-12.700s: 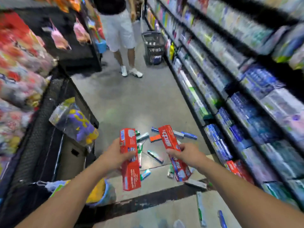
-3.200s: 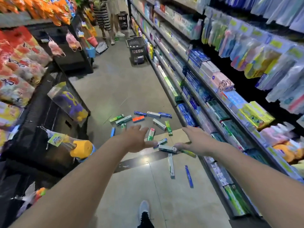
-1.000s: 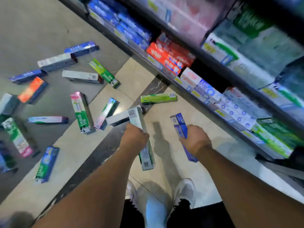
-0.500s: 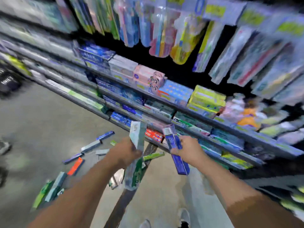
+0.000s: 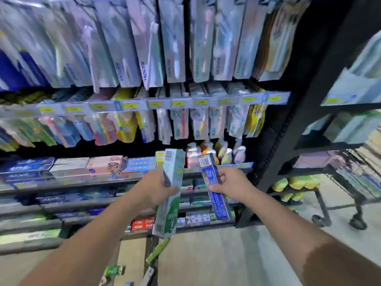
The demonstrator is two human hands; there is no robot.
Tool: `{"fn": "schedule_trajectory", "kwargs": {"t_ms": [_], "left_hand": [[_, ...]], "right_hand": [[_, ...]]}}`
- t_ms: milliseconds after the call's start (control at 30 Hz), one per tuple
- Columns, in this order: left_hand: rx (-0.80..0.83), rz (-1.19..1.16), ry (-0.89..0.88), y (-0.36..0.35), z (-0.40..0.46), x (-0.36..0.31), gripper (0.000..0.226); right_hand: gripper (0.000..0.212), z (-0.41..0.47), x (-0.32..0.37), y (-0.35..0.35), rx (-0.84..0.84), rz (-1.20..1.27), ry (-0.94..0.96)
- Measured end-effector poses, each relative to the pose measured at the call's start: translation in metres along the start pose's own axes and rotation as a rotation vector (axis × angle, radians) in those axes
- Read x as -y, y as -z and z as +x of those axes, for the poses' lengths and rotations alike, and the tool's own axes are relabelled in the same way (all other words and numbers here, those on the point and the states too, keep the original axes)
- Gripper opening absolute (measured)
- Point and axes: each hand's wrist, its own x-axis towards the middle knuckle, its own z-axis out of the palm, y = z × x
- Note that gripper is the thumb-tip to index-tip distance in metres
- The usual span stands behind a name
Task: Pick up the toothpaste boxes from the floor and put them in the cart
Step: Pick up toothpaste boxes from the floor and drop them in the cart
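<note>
Two long, flat-sided cardboard cartons with glossy print are held up before a wall of shelves; the green and white toothpaste box (image 5: 170,193) stands nearly upright, barcode end at the top, and the left hand (image 5: 153,188) grips it about its middle, fingers curled round its far side; the blue toothpaste box (image 5: 215,186), slimmer and tilted so that its top leans left, also shows a barcode at its upper end, and the right hand (image 5: 231,185) grips it mid-length, thumb across the near face and fingers wrapped behind; the two boxes are close but apart, both clear of the floor; below them, on the pale smooth tiled floor (image 5: 216,256), lie more boxes: a narrow green box on the floor (image 5: 157,251) lying aslant, and a few others at the bottom edge, blurred and partly cut off; the shelves (image 5: 82,183) are grey metal with yellow price tags along their edges, packed with flat rectangular cartons; above hang shiny plastic toothbrush packs (image 5: 144,48), blurred; at the right stands a black metal rack (image 5: 317,129) on small dark wheels, carrying soft-looking yellow packs
</note>
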Motion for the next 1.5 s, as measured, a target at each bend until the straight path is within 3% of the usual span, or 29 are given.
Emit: {"fn": "schedule_trajectory", "kwargs": {"t_ms": [133,367,533,600,767,1000,1500], "left_hand": [[0.092,0.094,-0.132,-0.035,0.029,-0.1,0.039],[0.298,0.225,-0.438,-0.156,0.051,-0.302,0.042],[0.416,0.144,-0.56,-0.249,0.047,-0.428,0.065],[0.445,0.133,-0.608,-0.278,0.043,-0.472,0.062],[0.544,0.091,-0.693,-0.344,0.062,-0.559,0.089],[0.579,0.13,-0.69,-0.404,0.081,-0.656,0.052],[0.713,0.148,-0.712,-0.501,0.228,-0.868,0.045]], "right_hand": [[0.016,-0.041,-0.056,0.077,-0.163,0.081,-0.082],[0.017,-0.141,-0.193,0.218,-0.438,0.095,-0.347],[0.028,-0.215,-0.288,0.303,-0.595,0.155,-0.494],[0.022,-0.239,-0.316,0.334,-0.635,0.143,-0.527],[0.019,-0.283,-0.37,0.394,-0.715,0.167,-0.598],[0.027,-0.297,-0.452,0.45,-0.803,0.255,-0.669],[0.024,-0.215,-0.57,0.613,-0.887,0.346,-0.802]]}}
